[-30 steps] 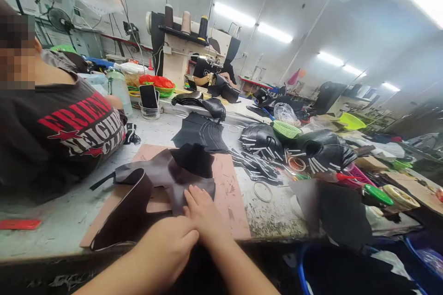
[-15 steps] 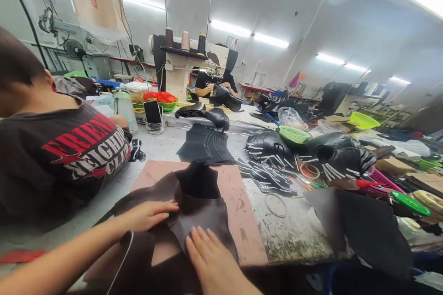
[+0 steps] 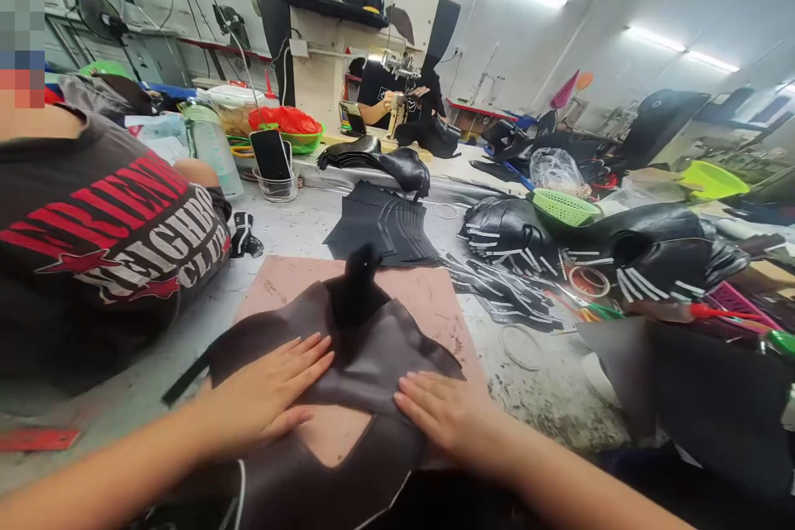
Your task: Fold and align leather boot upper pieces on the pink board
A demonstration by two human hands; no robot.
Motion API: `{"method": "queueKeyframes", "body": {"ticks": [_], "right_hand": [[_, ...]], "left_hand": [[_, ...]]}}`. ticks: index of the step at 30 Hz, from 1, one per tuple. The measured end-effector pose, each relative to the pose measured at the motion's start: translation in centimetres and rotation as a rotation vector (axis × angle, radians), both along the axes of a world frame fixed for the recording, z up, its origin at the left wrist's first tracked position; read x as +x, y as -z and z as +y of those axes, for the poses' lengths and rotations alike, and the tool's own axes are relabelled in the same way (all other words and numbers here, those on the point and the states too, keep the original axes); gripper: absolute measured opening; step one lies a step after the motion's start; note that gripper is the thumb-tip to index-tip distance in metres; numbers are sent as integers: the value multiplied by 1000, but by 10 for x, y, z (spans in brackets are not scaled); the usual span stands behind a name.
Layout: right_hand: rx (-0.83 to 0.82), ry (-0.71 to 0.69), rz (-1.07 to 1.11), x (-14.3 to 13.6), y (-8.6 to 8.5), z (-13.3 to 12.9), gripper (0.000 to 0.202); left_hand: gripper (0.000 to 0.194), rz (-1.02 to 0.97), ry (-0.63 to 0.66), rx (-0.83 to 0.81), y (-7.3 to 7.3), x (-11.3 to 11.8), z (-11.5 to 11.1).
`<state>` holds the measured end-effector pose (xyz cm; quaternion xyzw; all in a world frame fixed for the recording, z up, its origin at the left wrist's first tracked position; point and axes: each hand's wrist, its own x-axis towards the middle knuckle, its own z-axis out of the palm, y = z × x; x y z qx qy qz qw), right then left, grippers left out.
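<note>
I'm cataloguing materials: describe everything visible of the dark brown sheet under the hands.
The dark brown sheet, possibly several pieces, looks like smooth, shiny leather, irregularly cut, with a pale near edge. It lies rippled on a pink board, visible through a gap. Black material shows beyond its far edge. The left hand and right hand rest on it.

The person's left hand point(image 3: 273, 389) and right hand point(image 3: 450, 418) are both bare, and their backs look smooth. The fingers point(image 3: 304, 360) are rather slender, with rounded tips, while the nails are too small to be described well. On the left hand the thumb point(image 3: 289, 421) is visible also, and it is shorter than the fingers. The left forearm point(image 3: 130, 460) and the right forearm point(image 3: 559, 464) are equally bare, with a smooth, rounded outline.
</note>
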<state>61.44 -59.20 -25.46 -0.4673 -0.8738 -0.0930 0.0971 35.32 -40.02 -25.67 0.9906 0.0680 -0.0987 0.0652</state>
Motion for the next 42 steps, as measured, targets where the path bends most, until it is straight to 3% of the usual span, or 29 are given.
{"method": "queueKeyframes", "body": {"ticks": [5, 7, 9, 13, 16, 21, 27, 30, 34, 37, 42], "right_hand": [[-464, 139, 45, 7, -29, 15, 52], [-520, 187, 62, -3, -37, 28, 42], [-405, 142, 116, -17, -32, 41, 30], [-145, -62, 255, -32, 2, 54, 37], [-184, -84, 234, -29, 13, 51, 43], [-289, -84, 205, -21, 7, 46, 44], [-394, -10, 141, -18, 10, 46, 62], [-377, 24, 131, -20, 11, 41, 70], [-339, 66, 129, -26, 3, 41, 64], [-301, 62, 112, -27, -6, 56, 46], [-199, -168, 98, -17, -2, 85, 33]], "left_hand": [[55, -95, 15, 101, 1, 5, -11], [48, -121, 85, 104, -3, 9, -7], [46, -152, 166, 61, -6, 12, -2], [59, -193, 253, -96, -7, 14, 7], [59, -99, 286, -214, -10, 15, 15], [53, -97, 291, -369, -17, 21, 28], [54, -30, 167, -268, -12, 17, 17], [54, -35, 57, -181, 1, 11, -1], [54, -104, -94, -48, 18, 6, -24], [53, -104, -98, -12, 10, 10, -25], [44, -52, 22, -57, -19, 16, -2]]}}
